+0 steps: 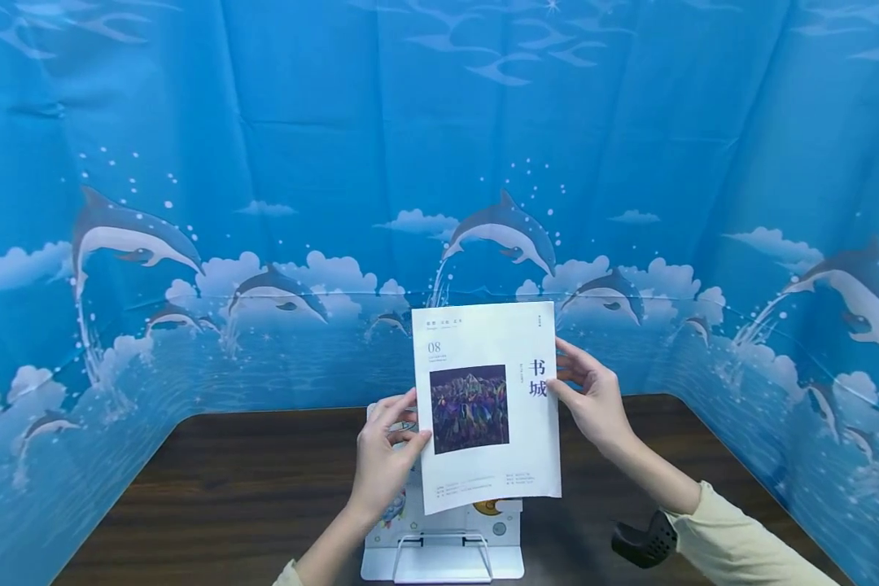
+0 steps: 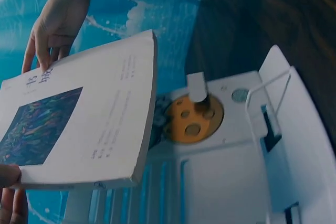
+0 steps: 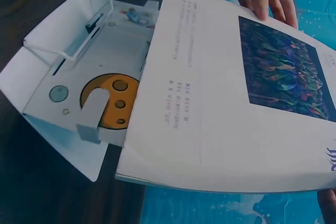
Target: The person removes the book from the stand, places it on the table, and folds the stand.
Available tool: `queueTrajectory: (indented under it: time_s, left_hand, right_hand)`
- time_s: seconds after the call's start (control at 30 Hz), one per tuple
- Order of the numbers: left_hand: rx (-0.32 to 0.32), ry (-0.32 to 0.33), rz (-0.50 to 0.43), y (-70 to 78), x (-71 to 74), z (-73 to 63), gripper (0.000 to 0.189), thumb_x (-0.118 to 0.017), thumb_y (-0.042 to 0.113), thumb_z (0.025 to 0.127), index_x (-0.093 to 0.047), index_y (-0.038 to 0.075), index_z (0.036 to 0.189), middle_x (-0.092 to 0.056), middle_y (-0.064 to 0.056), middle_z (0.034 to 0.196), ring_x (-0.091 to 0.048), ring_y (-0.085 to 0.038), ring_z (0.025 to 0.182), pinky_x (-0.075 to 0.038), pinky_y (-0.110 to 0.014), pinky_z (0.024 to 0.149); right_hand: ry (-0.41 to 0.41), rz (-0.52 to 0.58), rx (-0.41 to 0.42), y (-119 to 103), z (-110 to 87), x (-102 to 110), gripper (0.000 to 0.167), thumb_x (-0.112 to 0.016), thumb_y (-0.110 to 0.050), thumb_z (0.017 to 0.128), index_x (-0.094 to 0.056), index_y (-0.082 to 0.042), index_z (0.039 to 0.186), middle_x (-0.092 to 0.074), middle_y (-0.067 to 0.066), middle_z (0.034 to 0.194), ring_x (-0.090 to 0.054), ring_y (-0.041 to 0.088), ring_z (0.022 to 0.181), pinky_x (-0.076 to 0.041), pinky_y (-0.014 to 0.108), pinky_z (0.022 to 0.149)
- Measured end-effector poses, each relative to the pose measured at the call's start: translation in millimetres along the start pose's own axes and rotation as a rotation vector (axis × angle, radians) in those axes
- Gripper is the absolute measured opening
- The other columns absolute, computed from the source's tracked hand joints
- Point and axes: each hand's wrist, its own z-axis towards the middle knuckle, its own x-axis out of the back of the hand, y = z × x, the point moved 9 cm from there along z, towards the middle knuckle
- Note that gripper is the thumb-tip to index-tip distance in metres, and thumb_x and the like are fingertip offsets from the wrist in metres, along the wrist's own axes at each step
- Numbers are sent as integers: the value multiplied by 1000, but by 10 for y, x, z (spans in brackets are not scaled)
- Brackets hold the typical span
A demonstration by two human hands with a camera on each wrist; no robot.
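Observation:
A white paperback magazine [image 1: 469,480] with a dark colourful picture on its cover is held up over the table. My left hand [image 1: 382,460] pinches its left edge, thumb on the cover. On the opposite edge my right hand [image 1: 595,403] grips it, thumb in front and fingers behind. Behind and below the magazine stands a white metal book stand [image 1: 443,561], mostly hidden by it in the head view. In the right wrist view the stand shows an orange moon print [image 3: 107,98], a bent metal clip [image 3: 94,111] and a wire support [image 3: 68,53]. The magazine appears apart from the stand's ledge.
The dark wooden table [image 1: 227,488] spreads out on both sides of the stand. A black curved object [image 1: 646,541] lies by the right sleeve. Blue curtain [image 1: 308,163] printed with dolphins encloses the back and sides.

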Motion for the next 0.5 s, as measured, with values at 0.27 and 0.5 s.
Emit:
queueTrajectory:
  time_s: [0.27, 0.5]
  left_hand:
    - [99, -60, -70, -45, -274, -108, 57, -65, -15, 72, -50, -2, 126, -48, -13, 114, -52, -24, 93, -52, -21, 67]
    - [144, -92, -159, -73, -496, -189, 59, -66, -14, 70, -50, -2, 125, -48, -14, 113, -52, -26, 95, -53, -22, 67]
  right_hand:
    - [-3, -76, -119, 90, -108, 192, 51, -60, 6, 82, -46, 0, 130, -61, 21, 106, -60, 9, 84, -50, 18, 68]
    - [-13, -141, -186, 201, -213, 379, 48, -59, 3, 84, -46, 1, 129, -60, 21, 108, -61, 10, 82, -51, 20, 66]
